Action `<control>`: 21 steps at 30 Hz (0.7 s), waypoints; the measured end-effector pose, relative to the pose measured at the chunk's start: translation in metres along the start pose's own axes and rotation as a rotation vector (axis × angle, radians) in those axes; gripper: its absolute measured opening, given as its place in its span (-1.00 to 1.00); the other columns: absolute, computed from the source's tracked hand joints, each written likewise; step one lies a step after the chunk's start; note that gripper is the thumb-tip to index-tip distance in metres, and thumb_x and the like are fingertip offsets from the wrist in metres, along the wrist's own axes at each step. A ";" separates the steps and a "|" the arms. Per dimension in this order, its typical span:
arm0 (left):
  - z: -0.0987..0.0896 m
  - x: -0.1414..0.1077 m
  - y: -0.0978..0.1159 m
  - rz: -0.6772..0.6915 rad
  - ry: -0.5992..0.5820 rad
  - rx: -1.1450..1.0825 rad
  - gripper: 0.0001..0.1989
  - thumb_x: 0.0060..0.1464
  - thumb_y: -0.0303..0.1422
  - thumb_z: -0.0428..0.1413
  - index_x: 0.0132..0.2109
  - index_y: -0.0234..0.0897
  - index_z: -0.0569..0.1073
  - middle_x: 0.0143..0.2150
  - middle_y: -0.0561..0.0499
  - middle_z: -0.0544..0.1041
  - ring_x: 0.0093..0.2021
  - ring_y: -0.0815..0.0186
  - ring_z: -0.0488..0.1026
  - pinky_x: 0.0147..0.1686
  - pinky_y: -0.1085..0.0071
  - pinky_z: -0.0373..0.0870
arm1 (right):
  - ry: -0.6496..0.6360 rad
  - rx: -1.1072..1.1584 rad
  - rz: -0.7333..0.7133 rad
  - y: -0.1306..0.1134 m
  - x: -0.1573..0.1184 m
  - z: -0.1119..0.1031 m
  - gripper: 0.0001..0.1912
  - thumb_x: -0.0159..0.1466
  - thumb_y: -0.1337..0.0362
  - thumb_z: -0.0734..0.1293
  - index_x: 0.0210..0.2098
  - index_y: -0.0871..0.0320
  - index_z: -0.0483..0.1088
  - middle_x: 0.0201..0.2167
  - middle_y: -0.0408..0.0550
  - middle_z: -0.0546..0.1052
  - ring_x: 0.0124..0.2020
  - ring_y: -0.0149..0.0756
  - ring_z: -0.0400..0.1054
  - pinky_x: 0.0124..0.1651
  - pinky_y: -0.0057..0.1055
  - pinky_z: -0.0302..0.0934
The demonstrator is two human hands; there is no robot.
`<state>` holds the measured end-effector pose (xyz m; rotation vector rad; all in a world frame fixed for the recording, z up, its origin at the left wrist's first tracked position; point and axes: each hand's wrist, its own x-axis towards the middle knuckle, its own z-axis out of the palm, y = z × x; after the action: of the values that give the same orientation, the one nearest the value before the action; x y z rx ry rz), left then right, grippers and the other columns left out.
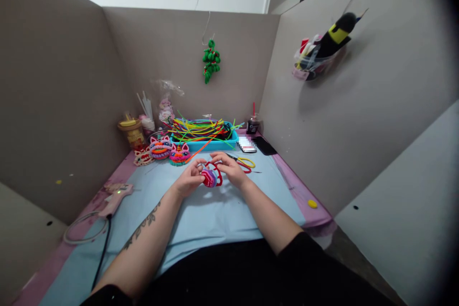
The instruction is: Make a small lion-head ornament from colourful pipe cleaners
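Observation:
Just above the blue cloth, my left hand (189, 180) pinches a small rounded craft piece (209, 178) of fuzzy pipe cleaner, striped in red, pink, purple and blue. A bent red pipe cleaner (220, 180) forms a loop along its right side. My right hand (229, 170) has its fingers closed at the top of that red loop; its fingertips are partly hidden. Behind my right hand lie scissors (246, 161) with yellow and red handles. Several finished animal-face pieces, one of them a teal and pink one (180, 154), sit beyond my left hand.
A blue tray (204, 145) of colourful pipe cleaners stands at the back. Beside it are a phone (265, 145) and a dark drink cup (253, 125). The pink glue gun (116, 200) lies at left with its cable. Grey partitions (244, 57) enclose the table; a yellow lid (312, 204) lies at right.

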<state>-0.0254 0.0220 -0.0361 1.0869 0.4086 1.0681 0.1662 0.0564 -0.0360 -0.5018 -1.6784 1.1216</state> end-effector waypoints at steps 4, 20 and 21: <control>-0.001 -0.003 0.001 -0.012 -0.038 -0.022 -0.40 -0.23 -0.47 0.30 0.01 -0.26 0.28 -0.31 0.01 0.47 -0.39 0.35 0.45 -0.35 0.44 0.33 | 0.003 0.121 0.076 0.006 0.001 0.002 -0.73 0.13 0.15 0.36 -0.19 0.07 0.42 -0.11 -0.06 0.44 -0.03 -0.23 0.30 0.09 -0.22 0.12; -0.002 0.008 -0.009 0.061 0.302 0.100 -0.51 -0.17 -0.43 0.30 -0.05 -0.24 0.36 -0.11 -0.04 0.42 -0.18 0.33 0.42 -0.23 0.43 0.38 | 0.072 0.020 0.121 0.017 0.001 0.017 -0.74 0.02 0.17 0.41 -0.28 0.07 0.54 -0.07 -0.04 0.39 -0.01 -0.20 0.29 0.05 -0.28 0.17; 0.000 0.009 -0.011 0.056 0.313 0.101 -0.56 -0.15 -0.41 0.30 -0.08 -0.26 0.38 -0.10 -0.05 0.43 -0.18 0.33 0.42 -0.23 0.44 0.38 | 0.083 -0.029 0.101 0.018 0.001 0.017 -0.75 0.03 0.21 0.40 -0.28 0.07 0.54 -0.09 -0.04 0.39 -0.03 -0.22 0.30 0.05 -0.29 0.17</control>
<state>-0.0160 0.0288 -0.0440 1.0265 0.6907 1.2841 0.1469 0.0582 -0.0513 -0.6489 -1.6137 1.1349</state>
